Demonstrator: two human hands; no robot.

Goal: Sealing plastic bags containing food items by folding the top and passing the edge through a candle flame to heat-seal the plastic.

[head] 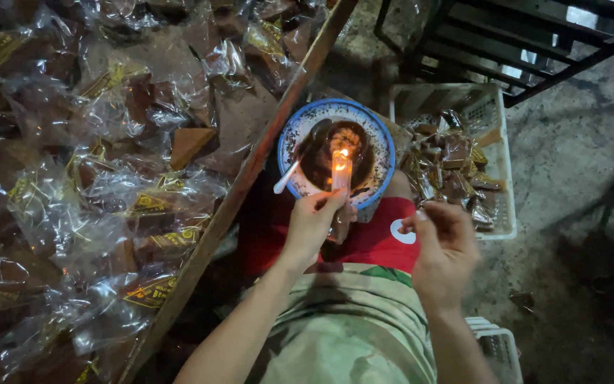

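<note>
Lit candle [341,171]: pinched upright in left hand [312,220], flame over blue-rimmed bowl [300,128] on lap, catching drips; right hand [443,245] curled loosely, apparently empty; wrapped cakes [108,163] on surface beyond wooden edge [250,171]; basket [499,206] right

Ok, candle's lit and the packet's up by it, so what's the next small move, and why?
Probably ease the left hand so the open edge of the packet just meets the flame of the candle, then draw back. The candle stands lit in the blue-rimmed bowl, the packet sits right beside it, and the right hand hovers apart, holding nothing that I can make out.
</note>
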